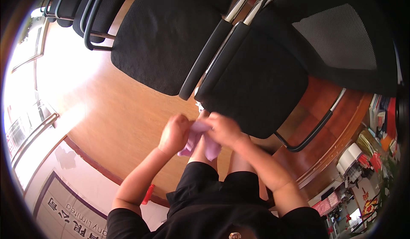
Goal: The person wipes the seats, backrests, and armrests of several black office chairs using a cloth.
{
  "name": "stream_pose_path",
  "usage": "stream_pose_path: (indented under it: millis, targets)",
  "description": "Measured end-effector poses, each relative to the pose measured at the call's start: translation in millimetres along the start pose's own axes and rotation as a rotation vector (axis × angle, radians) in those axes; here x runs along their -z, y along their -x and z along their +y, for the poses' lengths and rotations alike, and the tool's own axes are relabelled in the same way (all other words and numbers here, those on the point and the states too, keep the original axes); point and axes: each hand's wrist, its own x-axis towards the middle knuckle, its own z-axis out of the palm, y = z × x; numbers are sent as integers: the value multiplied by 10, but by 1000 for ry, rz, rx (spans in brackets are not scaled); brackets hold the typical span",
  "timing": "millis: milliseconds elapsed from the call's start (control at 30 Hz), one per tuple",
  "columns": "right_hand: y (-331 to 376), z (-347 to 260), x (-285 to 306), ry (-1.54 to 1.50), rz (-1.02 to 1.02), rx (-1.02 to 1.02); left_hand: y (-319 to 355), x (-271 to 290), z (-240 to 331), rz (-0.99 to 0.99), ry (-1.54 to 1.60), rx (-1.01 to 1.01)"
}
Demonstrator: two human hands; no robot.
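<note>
A small, soft lilac cloth (200,141) is held between both hands at the centre of the frame, just above the person's bare knees and black shorts. The left hand (174,133) is closed into a loose fist around the left edge of the cloth, its fingers curled inward. The right hand (225,130) is also closed, with the fingers pinched over the upper right part of the cloth; folds of the fabric hang down between the two hands. Both bare forearms are seen rising from the lower edge of the frame.

Directly above the hands, a black mesh-seated office chair with chrome armrest frames (256,85) is seen, its seat edge lying just behind the right hand. A second black mesh chair (164,38) stands beside it in the upper centre, and further black chairs (92,8) are lined up in the upper left. A glossy brown wooden floor (111,111) fills the left half, brightly lit toward the upper left. A small red object (147,194) is visible below the left forearm; what it is cannot be told.
</note>
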Motion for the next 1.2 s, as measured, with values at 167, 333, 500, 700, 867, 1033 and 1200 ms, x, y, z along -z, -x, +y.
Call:
stream_pose_path:
  millis: [167, 333, 500, 700, 867, 1033, 1200]
  targets:
    - [-798, -451, 1689, 183, 503, 115, -1797, 873, 845, 575, -243, -396]
    - [-1460, 29, 1788, 304, 937, 6, -2782, 696, 668, 550, -228, -417]
    - [-91, 307, 106, 48, 571, -94, -1017, -134, 197, 248, -339, -396]
    - [941, 1097, -198, -147, 26, -497, -457, -1338, 62, -345, 69, 157]
    - [84, 1933, 1254, 270, 567, -345, -2434, -1520, 595, 85, -159, -195]
    - [-602, 2269, 1589, 389, 715, -364, -3308, -1735, 688, 199, -280, -105]
    - [565, 2382, -215, 298, 577, -352, -1724, -2463, 147, 134, -557, -514]
